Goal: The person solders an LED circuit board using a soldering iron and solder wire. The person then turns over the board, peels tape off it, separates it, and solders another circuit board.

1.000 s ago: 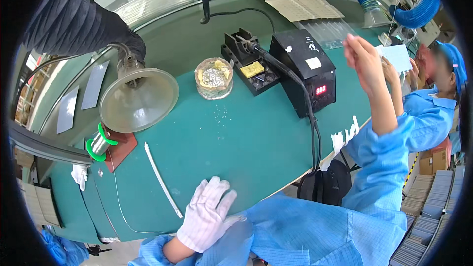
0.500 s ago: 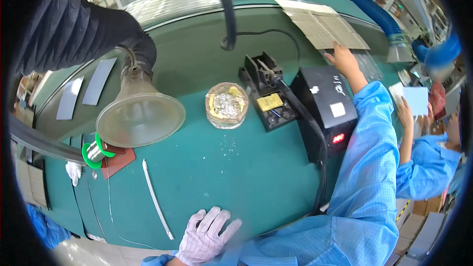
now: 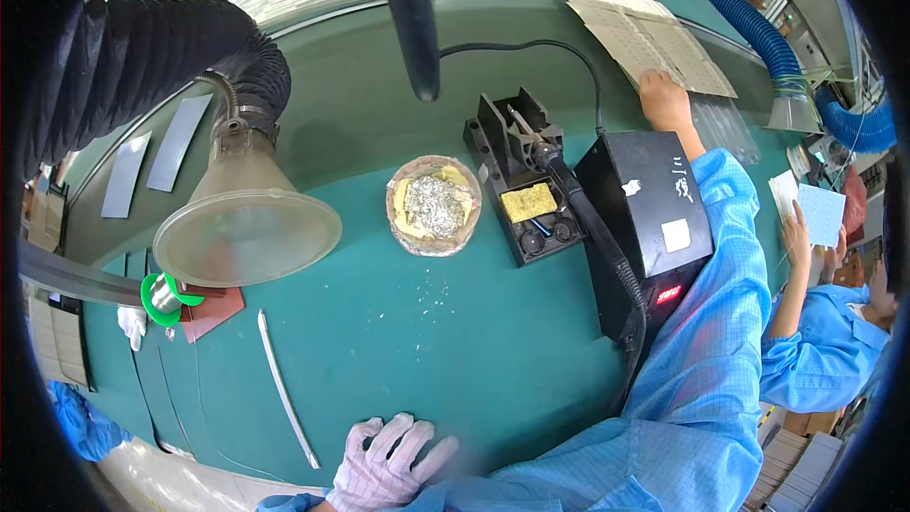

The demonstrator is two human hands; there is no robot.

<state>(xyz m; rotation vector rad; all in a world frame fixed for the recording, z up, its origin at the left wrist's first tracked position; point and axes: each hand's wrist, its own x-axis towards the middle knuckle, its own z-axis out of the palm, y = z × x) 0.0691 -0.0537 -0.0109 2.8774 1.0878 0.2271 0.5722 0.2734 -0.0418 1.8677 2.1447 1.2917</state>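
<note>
My bare right hand (image 3: 666, 102) reaches past the soldering station to the back right. Its fingers are curled at the near edge of a beige flat panel (image 3: 654, 33), which lies over clear plastic bags (image 3: 722, 128); the fingertips are partly hidden. In a striped white glove, my left hand (image 3: 387, 463) rests at the table's front edge with its fingers apart and nothing in them. A thin white strip (image 3: 284, 384) lies to its left.
A black soldering station (image 3: 645, 204) stands beside the iron holder (image 3: 517, 147) and yellow sponge (image 3: 529, 202). Left of them sits a round tub of solder scraps (image 3: 433, 207). An extractor hood (image 3: 248, 232) hangs near a green solder spool (image 3: 163, 299). A co-worker's hand (image 3: 796, 237) holds a light-blue sheet.
My right hand's fingers have curled in more at the panel's edge. My left hand stays at the table edge. The whole view has shifted slightly.
</note>
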